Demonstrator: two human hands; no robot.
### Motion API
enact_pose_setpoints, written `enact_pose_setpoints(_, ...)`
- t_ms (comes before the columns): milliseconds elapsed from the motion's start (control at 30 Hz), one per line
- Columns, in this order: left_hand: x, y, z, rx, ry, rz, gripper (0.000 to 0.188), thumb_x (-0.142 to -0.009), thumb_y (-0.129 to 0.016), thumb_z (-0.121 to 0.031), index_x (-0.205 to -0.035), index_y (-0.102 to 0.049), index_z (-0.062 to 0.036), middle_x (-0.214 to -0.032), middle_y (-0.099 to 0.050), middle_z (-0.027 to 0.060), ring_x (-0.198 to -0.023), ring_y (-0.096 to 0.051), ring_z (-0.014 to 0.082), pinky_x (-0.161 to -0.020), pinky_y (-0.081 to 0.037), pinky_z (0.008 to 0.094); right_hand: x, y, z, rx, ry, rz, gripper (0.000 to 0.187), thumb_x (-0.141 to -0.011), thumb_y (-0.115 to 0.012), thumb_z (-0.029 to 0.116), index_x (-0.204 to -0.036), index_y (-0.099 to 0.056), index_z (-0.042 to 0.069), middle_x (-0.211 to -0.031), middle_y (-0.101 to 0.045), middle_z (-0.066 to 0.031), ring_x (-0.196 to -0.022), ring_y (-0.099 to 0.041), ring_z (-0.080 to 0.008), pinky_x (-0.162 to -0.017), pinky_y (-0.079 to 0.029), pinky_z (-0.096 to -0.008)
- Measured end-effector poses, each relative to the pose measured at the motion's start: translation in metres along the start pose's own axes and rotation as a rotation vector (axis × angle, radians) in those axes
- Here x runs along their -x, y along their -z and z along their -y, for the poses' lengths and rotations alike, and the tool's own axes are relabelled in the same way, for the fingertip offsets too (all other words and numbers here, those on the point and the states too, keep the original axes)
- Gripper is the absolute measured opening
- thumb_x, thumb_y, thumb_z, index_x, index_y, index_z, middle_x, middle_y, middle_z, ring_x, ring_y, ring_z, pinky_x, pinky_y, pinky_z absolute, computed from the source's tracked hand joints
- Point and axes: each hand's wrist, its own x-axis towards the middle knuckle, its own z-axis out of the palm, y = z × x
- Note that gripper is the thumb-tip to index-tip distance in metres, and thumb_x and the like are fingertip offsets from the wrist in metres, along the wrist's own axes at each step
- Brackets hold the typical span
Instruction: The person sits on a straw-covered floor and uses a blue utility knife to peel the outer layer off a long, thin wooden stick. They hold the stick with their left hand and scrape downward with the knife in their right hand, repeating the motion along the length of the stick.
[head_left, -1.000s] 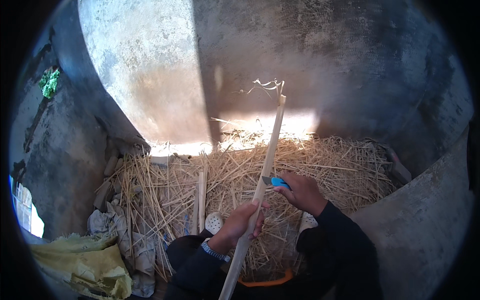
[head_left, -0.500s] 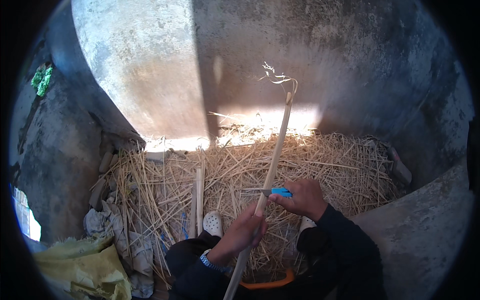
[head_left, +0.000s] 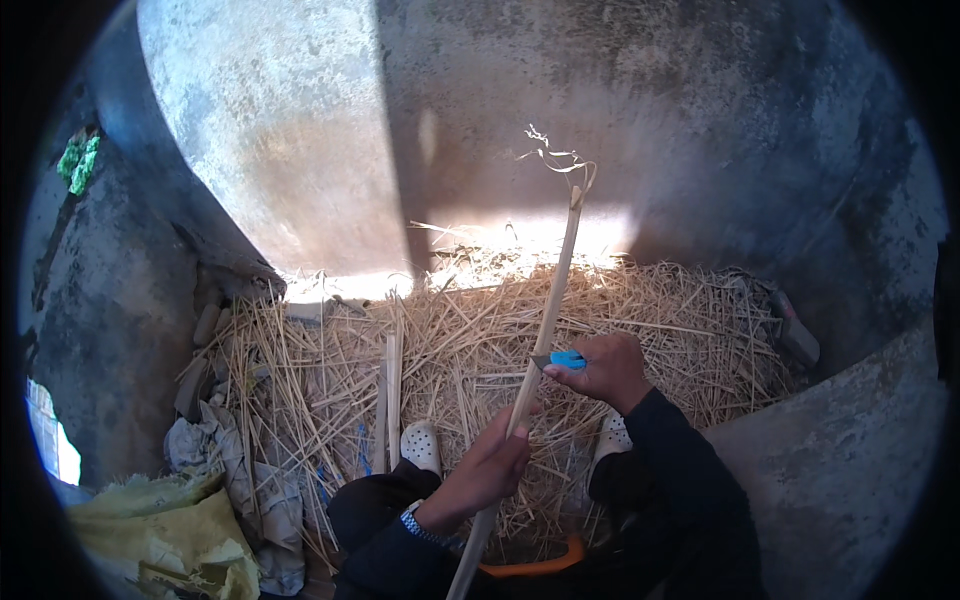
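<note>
I read one change over the last half second: the knife [head_left: 566, 360] has moved up along the wooden strip [head_left: 557, 290], and the left hand [head_left: 487, 468] now sits slightly lower, so the gap between blade and supporting hand is wider. For the work in hand, I judge this to mean that the blade addresses a section of the strip farther from the fingers, nearer its upper end. State of the hands: the left is closed around the strip below the blade; the right hand [head_left: 608, 370] is closed on the knife's blue handle, thumb toward the blade. The dark blade overlaps the strip's edge — I cannot tell whether it bites into the wood. Position of the strip: it is held in front of the person, above the loose straw [head_left: 690, 350], rising from the lower edge of the view between the two shoes [head_left: 421, 446] and leaning to the right at its top. Appearance of the strip: long, narrow, pale tan and nearly straight, with a small dark mark at the upper tip. Thin curled fibres [head_left: 590, 175] stand out from that tip — they show clearly against the wall [head_left: 520, 100].
</note>
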Motion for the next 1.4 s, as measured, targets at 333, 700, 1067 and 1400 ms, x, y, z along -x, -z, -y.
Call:
enact_pose_setpoints(333,0.002,-0.004,0.004,-0.031,0.014,-0.002,0.040,-0.104,-0.036,-0.028,-0.141,-0.035,-0.0129,-0.068,-0.039,-0.0048,-0.054,-0.036,0.0048,-0.050,-0.033,0.0205,-0.002,-0.008,-0.017,0.059,-0.046,-0.060,0.065,-0.076,-0.060,0.074,-0.053,-0.056,0.014,-0.043,-0.049,-0.0032,-0.038,-0.052,-0.0209,-0.041,-0.041,-0.0358)
enact_pose_setpoints(700,0.004,-0.006,0.024,0.033,0.051,0.062,0.037,-0.105,-0.037,-0.025,-0.139,-0.036,-0.0123,-0.069,-0.039,-0.0058,-0.054,-0.036,0.0033,-0.050,-0.032,0.0206,-0.011,-0.007,-0.051,0.163,-0.197,-0.074,0.068,-0.081,-0.053,0.073,-0.055,-0.057,0.011,-0.046,-0.050,-0.0058,-0.042,-0.055,-0.0231,-0.044,-0.041,-0.0401)
enact_pose_setpoints(1067,0.017,-0.002,0.041,0.208,0.149,0.163,0.041,-0.105,-0.037,-0.026,-0.143,-0.035,-0.0132,-0.066,-0.036,-0.0060,-0.052,-0.032,0.0035,-0.045,-0.030,0.0211,-0.010,0.019,-0.050,0.032,-0.398,0.078,0.071,-0.084,-0.047,0.073,-0.058,-0.061,0.009,-0.049,-0.052,-0.0111,-0.048,-0.057,-0.0300,-0.049,-0.042,-0.0434)
enact_pose_setpoints(1400,0.020,0.007,0.015,0.164,0.052,0.002,0.044,-0.104,-0.036,-0.024,-0.144,-0.032,-0.0086,-0.064,-0.038,-0.0035,-0.048,-0.035,0.0059,-0.044,-0.032,0.0210,0.003,0.005,0.022,0.013,-0.075,0.119,0.070,-0.080,-0.053,0.076,-0.055,-0.060,0.012,-0.044,-0.049,-0.0043,-0.039,-0.053,-0.0224,-0.041,-0.040,-0.0381)
